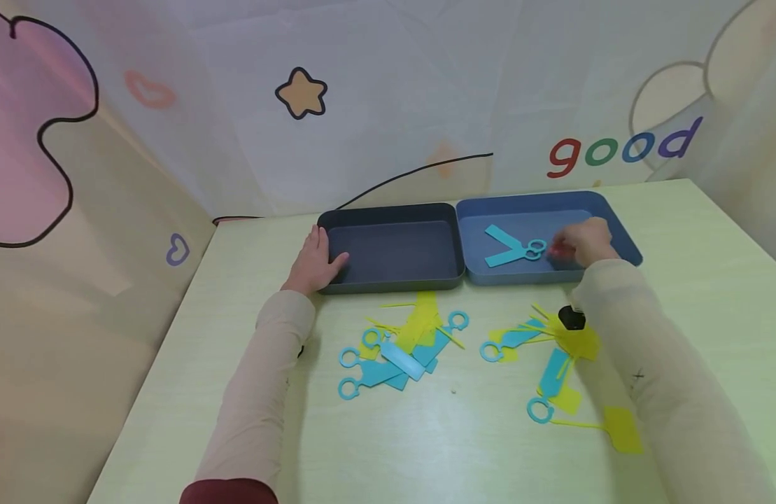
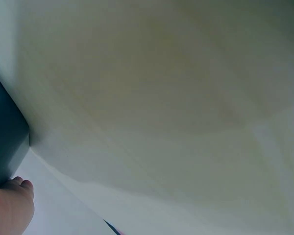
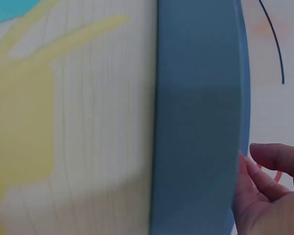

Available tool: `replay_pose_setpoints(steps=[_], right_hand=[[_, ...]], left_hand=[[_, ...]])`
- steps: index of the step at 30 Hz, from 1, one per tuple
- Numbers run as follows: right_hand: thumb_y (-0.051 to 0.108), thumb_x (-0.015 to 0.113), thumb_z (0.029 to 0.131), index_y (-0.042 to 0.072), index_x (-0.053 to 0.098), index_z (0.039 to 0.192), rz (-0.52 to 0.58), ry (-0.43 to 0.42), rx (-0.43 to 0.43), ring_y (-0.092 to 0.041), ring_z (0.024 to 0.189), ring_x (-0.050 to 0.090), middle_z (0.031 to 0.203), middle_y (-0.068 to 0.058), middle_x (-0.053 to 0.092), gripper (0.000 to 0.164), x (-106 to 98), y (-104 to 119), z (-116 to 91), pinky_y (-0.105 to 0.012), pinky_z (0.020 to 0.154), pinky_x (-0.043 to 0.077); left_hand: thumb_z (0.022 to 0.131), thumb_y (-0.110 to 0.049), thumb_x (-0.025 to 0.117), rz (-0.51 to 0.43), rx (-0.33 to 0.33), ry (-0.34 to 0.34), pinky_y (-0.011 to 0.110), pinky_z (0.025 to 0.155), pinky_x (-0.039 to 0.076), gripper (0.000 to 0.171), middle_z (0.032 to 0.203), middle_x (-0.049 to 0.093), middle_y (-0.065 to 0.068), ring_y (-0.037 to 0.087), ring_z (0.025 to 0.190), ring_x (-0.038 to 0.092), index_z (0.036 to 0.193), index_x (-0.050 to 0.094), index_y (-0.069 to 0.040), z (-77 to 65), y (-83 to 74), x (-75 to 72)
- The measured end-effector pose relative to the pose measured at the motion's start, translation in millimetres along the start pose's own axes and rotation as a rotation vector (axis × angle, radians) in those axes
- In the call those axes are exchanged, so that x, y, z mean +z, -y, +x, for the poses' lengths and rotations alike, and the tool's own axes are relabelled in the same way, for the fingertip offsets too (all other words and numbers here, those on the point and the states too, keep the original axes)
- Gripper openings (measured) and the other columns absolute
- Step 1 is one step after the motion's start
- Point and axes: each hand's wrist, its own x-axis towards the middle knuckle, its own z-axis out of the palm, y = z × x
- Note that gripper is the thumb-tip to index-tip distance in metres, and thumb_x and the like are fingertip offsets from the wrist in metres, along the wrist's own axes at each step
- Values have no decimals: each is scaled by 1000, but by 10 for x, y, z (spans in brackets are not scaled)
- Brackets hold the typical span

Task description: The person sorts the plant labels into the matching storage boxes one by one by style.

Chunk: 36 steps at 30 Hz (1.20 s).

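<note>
My left hand [image 1: 313, 262] rests on the left side of a dark grey tray [image 1: 388, 287], its fingers extended along the rim and the thumb over the inside. In the left wrist view, its fingertips appear at the lower left beside the dark tray. My right hand [image 1: 586, 241] is over the blue tray [image 1: 513, 278], fingers loosely bent, with nothing visible between thumb and fingers. Just left of its fingertips, two turquoise ring-ended tags [image 1: 506, 257] lie in a V inside the blue tray. In the right wrist view, the hand [image 3: 267, 196] appears beyond the tray wall.
In front of the dark tray lies a pile of turquoise ring-ended tags [image 1: 403, 360] and yellow thin-stemmed tags [image 1: 419, 325]. A second mixed pile, with a yellow tag [image 1: 623, 429] at its edge, lies below the blue tray, partly behind the right sleeve. A printed curtain [image 1: 388, 105] stands behind.
</note>
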Motion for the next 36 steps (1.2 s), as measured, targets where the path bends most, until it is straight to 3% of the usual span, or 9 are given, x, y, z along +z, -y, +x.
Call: replay_pose_setpoints(steps=[4, 7, 11, 14, 22, 28, 36], right_hand=[[11, 55, 83, -7, 53, 107, -97, 33, -120, -10, 59, 62, 61, 4, 59, 30, -39, 58, -85, -24, 63, 53], [16, 52, 87, -8, 49, 117, -243, 107, -248, -20, 79, 63, 85, -10, 63, 38, -40, 73, -192, -30, 74, 52], [20, 49, 89, -6, 47, 122, -476, 208, -423, -35, 103, 50, 117, -26, 50, 42, -21, 72, -357, -44, 88, 43], [16, 52, 88, -5, 50, 120, -605, 283, -550, -37, 105, 49, 118, -25, 52, 38, 0, 51, -494, -49, 89, 41], [8, 60, 81, 3, 59, 115, -897, 482, -862, -35, 108, 53, 115, -16, 59, 34, 87, -83, -937, -48, 86, 44], [9, 63, 79, 8, 57, 119, -963, 642, -900, -37, 118, 43, 129, -16, 48, 41, 162, -272, -1165, -49, 90, 40], [19, 68, 75, 18, 53, 125, -1024, 728, -901, -36, 130, 27, 140, -11, 36, 52, 209, -563, -1415, -50, 97, 33]], left_hand=[[92, -50, 29, -5, -2, 3, 40, 111, 7, 81, 147, -9, 21, 32, 136, -3, 139, -5, 6, 1, 0, -3], [92, -50, 30, -9, 2, 6, 41, 111, 7, 81, 147, -9, 21, 32, 136, -3, 139, -5, 7, -2, -5, -7], [92, -49, 30, -7, 3, 4, 41, 111, 8, 81, 146, -9, 22, 33, 136, -2, 139, -5, 7, 2, -2, -4], [92, -49, 30, -3, 3, 3, 41, 111, 8, 81, 146, -9, 22, 33, 136, -2, 139, -5, 7, 10, 1, 0], [92, -49, 30, -2, 1, 3, 41, 111, 7, 81, 146, -9, 22, 33, 136, -1, 139, -5, 7, -5, -18, -19], [92, -48, 30, -8, 3, 12, 41, 111, 7, 80, 146, -9, 23, 34, 136, -2, 138, -5, 8, -28, -31, -44], [92, -49, 30, -11, 3, 17, 41, 111, 8, 80, 146, -9, 22, 34, 136, -2, 139, -5, 7, -28, -36, -44]])
